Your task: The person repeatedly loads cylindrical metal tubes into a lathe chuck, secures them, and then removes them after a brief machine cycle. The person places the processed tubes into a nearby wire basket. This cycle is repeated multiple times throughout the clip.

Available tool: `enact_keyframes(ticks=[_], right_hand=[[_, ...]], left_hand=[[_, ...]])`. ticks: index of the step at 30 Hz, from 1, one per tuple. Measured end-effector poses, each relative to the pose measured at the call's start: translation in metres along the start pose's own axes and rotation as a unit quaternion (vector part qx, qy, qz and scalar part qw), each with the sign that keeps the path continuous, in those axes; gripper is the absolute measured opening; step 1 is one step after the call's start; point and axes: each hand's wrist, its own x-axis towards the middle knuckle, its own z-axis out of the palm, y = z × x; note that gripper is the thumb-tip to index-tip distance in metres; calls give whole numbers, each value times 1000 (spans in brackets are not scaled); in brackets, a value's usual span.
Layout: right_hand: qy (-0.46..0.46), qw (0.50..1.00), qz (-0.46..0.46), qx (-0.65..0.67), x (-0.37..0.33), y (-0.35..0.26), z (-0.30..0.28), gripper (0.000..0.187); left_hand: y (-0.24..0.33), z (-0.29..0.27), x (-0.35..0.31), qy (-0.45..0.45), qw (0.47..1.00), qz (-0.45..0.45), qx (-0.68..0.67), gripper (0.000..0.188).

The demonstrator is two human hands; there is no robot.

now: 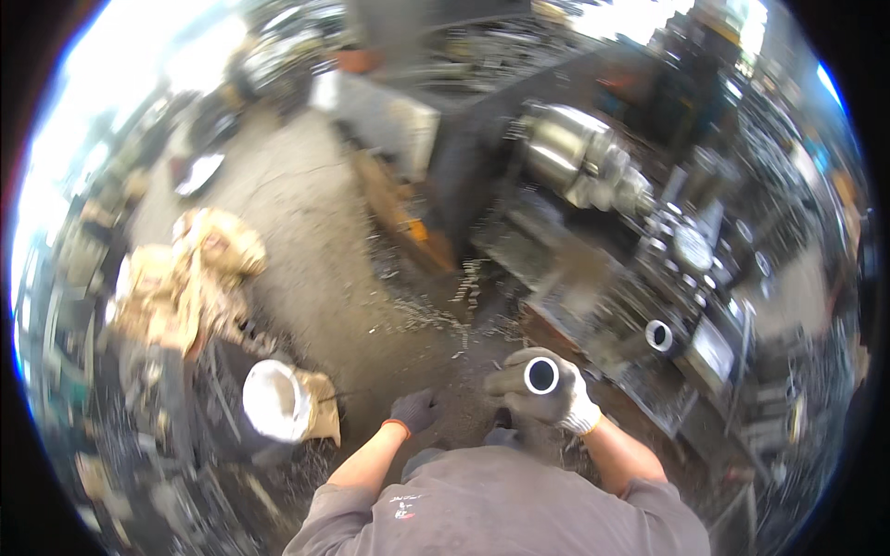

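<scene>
In my right hand [577,400], which wears a pale work glove with a white knit cuff, is a short grey metal tube [508,381]. The fingers wrap round it, and its bright ring-shaped end faces up. My left hand [414,410], in a dark glove with an orange cuff, hangs to the left of the tube, apart from it. Motion blur smears its fingers, so I cannot make out whether they are curled. On the machine to the right, a similar bright-ended hollow piece [658,335] points upward.
A lathe with a shiny round chuck [567,141] and a carriage [693,248] runs along the right. Curled metal shavings [469,285] litter the floor ahead. At left are a white bucket [271,400] and crumpled brown sacking [181,287]. Blur softens the surroundings.
</scene>
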Motion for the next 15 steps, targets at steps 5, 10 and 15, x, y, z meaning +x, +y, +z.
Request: enact_keyframes(ticks=[5,10,15], right_hand=[[-83,988,95,-85,24,-4,101,54],[-305,947,11,-104,40,-45,259,56],[-531,839,-119,-34,28,-114,420,57]], left_hand=[[-216,199,-167,139,874,-391,-252,52],[-297,391,-352,204,651,-582,-443,73],[-232,479,-446,310,489,-686,-441,59]])
